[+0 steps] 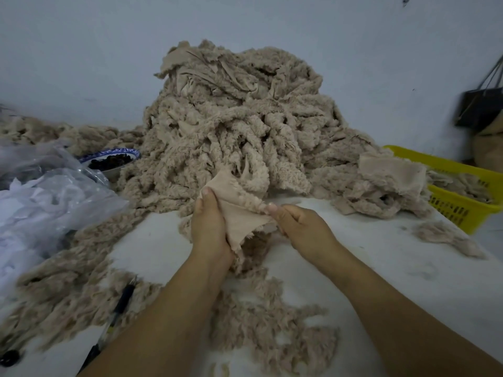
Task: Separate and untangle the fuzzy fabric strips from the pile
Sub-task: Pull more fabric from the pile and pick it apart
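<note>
A tall pile of beige fuzzy fabric strips (pixel 234 123) rises at the back of the white table (pixel 394 273), against the wall. In front of it I hold one beige strip (pixel 239 216), smooth backing turned up, stretched between both hands. My left hand (pixel 208 227) grips its left edge, thumb on top near the upper corner. Its right edge is pinched by my right hand (pixel 299 227) between thumb and fingers. The strip's far end still runs into the pile. Loose fuzzy strips (pixel 272 330) lie spread on the table under my forearms.
A yellow plastic basket (pixel 460 205) with strips in it stands at the right. Clear plastic bags (pixel 46 191) lie at the left, with a blue-and-white bowl (pixel 114 159) behind them. A dark pen (pixel 119 308) lies at the lower left. A black bag (pixel 479 107) hangs at the far right.
</note>
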A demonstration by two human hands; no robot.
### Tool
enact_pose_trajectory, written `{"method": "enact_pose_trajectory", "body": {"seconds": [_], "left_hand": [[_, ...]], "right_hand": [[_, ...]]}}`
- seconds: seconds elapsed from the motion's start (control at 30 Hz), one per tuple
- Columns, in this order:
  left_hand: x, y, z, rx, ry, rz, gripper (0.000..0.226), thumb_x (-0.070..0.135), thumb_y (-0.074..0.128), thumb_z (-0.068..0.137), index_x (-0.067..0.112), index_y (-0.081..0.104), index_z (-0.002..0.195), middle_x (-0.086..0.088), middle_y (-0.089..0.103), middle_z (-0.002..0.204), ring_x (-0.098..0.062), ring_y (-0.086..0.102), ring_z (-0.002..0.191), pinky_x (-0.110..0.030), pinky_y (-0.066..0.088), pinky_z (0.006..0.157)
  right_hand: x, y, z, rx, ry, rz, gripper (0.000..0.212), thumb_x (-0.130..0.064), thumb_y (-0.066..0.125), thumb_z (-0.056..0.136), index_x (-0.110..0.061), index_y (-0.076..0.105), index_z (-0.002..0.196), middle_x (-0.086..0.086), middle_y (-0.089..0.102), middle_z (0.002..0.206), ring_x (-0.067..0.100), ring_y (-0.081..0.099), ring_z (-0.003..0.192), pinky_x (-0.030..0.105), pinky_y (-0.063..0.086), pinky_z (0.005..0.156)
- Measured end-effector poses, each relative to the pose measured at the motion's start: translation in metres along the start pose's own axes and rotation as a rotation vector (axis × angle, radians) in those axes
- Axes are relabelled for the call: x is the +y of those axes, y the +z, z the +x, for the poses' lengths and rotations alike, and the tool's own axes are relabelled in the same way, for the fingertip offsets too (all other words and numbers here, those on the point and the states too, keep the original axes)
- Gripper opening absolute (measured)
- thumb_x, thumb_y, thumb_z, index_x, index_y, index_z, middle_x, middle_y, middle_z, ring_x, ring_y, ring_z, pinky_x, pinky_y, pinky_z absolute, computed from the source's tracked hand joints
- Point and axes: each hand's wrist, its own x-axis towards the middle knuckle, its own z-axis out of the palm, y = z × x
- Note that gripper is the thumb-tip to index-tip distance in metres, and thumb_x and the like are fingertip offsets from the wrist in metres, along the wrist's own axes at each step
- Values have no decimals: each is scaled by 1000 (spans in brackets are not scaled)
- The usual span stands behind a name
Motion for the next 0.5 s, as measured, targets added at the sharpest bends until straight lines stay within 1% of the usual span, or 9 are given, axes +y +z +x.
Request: {"method": "enact_pose_trajectory", "body": {"seconds": [0.1,0.17,0.2,0.23,0.3,0.33,0.37,0.43,0.5], "left_hand": [[6,-4,1,33,-28,-56,40,42,47,104,17,56,133,-1,67,105,-16,69,81,-27,57,58],[13,-13,8,37,-69,-165,44,45,51,101,14,60,130,-7,71,100,-25,68,85,-37,60,71],[16,-16,10,46,-96,-201,46,48,50,101,16,59,132,-8,71,109,-27,68,95,-43,60,82],[16,-17,10,65,-124,-207,49,51,47,101,18,56,136,-7,69,122,-28,66,106,-45,57,91],[12,-10,4,56,-179,-183,55,56,40,101,21,52,141,-7,64,131,-26,64,114,-46,54,97],[8,-4,0,33,-196,-182,53,57,39,101,23,53,139,-7,67,124,-24,67,108,-44,57,92],[5,1,-5,3,-202,-182,50,57,39,100,24,55,136,-7,72,110,-21,73,92,-39,61,78],[1,6,-10,-24,-184,-158,45,55,42,100,23,61,124,-6,73,91,-17,73,64,-30,58,51],[-1,8,-13,-67,-151,-164,45,51,42,101,15,61,122,-8,72,102,-18,75,74,-32,58,53]], "right_hand": [[1,2,3,11,36,142,53,-63,51,86,-30,40,46,-13,33,44,3,26,39,16,26,42],[1,-8,6,109,106,309,51,-57,57,88,-27,47,48,-12,37,44,4,25,38,18,24,40],[2,-15,6,153,115,345,46,-56,60,86,-26,50,52,-9,43,48,5,27,39,18,25,40],[4,-18,6,151,104,314,42,-60,61,81,-27,54,57,-2,50,55,6,32,40,17,27,40],[4,-12,0,-20,61,153,37,-75,59,72,-39,66,72,0,65,85,1,51,48,13,36,43],[5,-3,-3,-140,26,64,37,-82,58,69,-48,67,80,-7,66,96,-4,59,57,11,41,46],[4,8,-5,-237,-7,4,38,-84,57,68,-52,66,86,-12,65,101,-7,62,68,10,45,52],[5,23,-7,-304,-28,-63,46,-81,57,73,-45,65,101,-17,66,105,-6,64,88,18,54,75],[10,26,-4,-267,-43,-144,35,-64,58,87,-35,61,107,-13,68,106,1,63,98,29,53,90]]}}
